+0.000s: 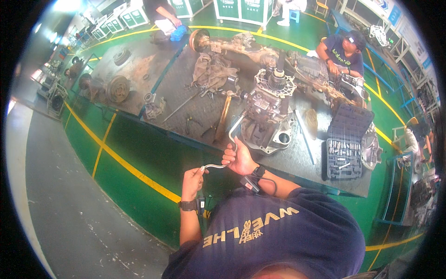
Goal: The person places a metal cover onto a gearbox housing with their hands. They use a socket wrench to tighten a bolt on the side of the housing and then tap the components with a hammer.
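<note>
Both my hands grip a bent, shiny metal speed brace point(216, 166) in front of my body, off the near edge of the workbench. My left hand point(192, 183) is closed round its lower left end. My right hand point(238, 160) wraps the cranked middle, and the straight shaft points up and away past it. The shaft's far tip lies beside a gearbox point(267, 109) with its housing opened and gears showing on top; whether they touch I cannot tell. A wooden-handled hammer point(224, 116) rests left of the gearbox.
An opened socket set case point(344, 158) lies at the bench's right, near a long metal bar point(304, 137). Pliers point(193, 124), brown cloth point(211, 72) and a brake drum point(118, 89) are to the left. A long axle point(241, 50) lies behind. Another person point(344, 56) works at the far right.
</note>
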A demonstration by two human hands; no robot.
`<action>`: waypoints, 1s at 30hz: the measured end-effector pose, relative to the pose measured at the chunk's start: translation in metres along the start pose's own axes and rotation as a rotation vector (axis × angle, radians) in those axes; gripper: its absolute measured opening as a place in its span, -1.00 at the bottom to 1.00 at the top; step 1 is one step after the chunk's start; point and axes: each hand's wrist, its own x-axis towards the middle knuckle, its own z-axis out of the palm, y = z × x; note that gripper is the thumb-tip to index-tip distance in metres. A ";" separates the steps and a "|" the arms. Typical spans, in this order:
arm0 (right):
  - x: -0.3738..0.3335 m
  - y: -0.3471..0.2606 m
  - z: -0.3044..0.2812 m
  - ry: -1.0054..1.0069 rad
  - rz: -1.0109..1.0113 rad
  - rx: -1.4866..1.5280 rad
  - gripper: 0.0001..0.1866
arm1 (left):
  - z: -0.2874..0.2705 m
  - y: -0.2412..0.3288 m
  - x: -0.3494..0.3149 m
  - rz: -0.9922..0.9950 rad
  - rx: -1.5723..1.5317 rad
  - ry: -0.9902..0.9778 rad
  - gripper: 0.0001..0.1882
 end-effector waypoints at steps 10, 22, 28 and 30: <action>0.000 -0.001 0.006 -0.006 -0.030 -0.055 -0.54 | 0.001 -0.006 0.002 -0.018 -0.077 -0.026 -0.68; 0.018 0.006 0.018 -0.020 -0.071 -0.240 -0.70 | -0.032 0.001 0.037 -0.145 -0.222 -0.150 -0.65; 0.020 0.016 -0.007 0.087 -0.156 -0.481 -0.71 | -0.025 0.040 0.023 -0.029 -0.122 0.064 -0.57; 0.026 0.019 -0.025 0.208 -0.055 -0.517 -0.70 | -0.012 0.058 0.009 -0.005 -0.087 0.072 -0.53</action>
